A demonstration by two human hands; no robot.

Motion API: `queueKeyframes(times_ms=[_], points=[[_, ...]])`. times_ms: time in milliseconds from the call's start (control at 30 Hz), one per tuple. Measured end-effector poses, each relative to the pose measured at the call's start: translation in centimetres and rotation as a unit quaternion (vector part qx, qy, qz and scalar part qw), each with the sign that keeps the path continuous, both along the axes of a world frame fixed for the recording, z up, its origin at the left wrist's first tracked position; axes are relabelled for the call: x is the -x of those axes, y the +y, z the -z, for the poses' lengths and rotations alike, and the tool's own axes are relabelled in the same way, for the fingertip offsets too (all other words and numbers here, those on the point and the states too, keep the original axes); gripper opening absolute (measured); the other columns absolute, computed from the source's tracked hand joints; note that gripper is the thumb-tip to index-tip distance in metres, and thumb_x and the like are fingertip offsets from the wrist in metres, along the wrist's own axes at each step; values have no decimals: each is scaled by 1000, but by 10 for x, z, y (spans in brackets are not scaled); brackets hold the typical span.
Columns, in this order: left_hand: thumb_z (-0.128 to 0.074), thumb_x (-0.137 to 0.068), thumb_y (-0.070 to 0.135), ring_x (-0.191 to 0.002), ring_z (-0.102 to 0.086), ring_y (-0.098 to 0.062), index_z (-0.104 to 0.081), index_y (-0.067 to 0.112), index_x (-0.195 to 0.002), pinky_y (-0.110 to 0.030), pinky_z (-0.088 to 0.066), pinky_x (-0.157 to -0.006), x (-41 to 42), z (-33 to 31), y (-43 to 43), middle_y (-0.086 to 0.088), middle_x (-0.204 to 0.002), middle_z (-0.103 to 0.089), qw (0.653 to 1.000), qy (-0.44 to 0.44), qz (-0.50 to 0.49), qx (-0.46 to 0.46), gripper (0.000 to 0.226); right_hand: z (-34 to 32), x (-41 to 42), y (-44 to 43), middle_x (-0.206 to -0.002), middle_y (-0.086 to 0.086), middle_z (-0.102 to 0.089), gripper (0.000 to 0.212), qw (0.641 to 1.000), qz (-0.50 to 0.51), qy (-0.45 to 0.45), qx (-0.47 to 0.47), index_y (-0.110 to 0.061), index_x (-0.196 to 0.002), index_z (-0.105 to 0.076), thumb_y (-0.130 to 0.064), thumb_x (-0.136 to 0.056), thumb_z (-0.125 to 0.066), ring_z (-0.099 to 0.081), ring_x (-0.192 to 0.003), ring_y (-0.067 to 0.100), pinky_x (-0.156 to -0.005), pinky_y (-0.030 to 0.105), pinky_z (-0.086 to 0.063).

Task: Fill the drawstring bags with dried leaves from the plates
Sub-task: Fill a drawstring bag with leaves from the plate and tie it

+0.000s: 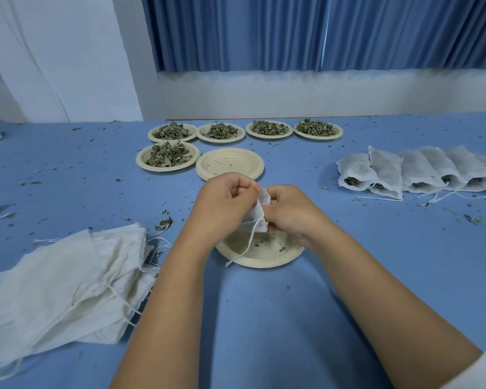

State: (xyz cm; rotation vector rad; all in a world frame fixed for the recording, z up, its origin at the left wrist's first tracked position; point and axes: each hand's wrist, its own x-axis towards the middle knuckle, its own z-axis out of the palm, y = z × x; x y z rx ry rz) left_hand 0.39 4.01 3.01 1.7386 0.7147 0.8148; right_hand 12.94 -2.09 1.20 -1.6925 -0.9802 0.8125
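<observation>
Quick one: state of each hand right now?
Left hand: closed, gripping the drawstring bag.
Right hand: closed, pinching the same bag.

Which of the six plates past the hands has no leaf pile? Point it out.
The second-row plate, right of the heaped plate: it lies almost bare, while the other five carry leaf piles.
</observation>
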Motion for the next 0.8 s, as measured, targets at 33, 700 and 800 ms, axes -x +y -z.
queueKeyframes(times_ms=[33, 700, 800], points=[[-59, -91, 9, -48, -55, 3, -69, 21, -78, -15, -48, -52, 0, 0, 0, 12, -59, -65, 1000, -2, -8, -6, 21, 0, 0, 1, -63, 2, -61, 8, 1000, 3, 0, -2, -3, -81, -63, -8, -83, -69, -57, -58, 15, -55, 26, -50], [-59, -90, 16, -42, -45, 1, -67, 26, -76, -14, -38, -42, 7, 4, 22, 16, -53, -60, 987, -53, -152, 13, 20, -8, -2, -8, -107, -6, -65, 41, 937, -71, -320, 122, -23, -111, -71, -1, -93, -40, -63, -93, 14, -73, 25, -52], [-60, -90, 17, -42, -45, 0, -67, 27, -75, -14, -37, -42, 7, 3, 23, 15, -55, -60, 987, -54, -149, 9, 19, -7, -1, -9, -126, 3, -58, 43, 866, -50, -455, 200, -14, -124, -64, 3, -92, -41, -58, -111, 22, -84, 30, -49]])
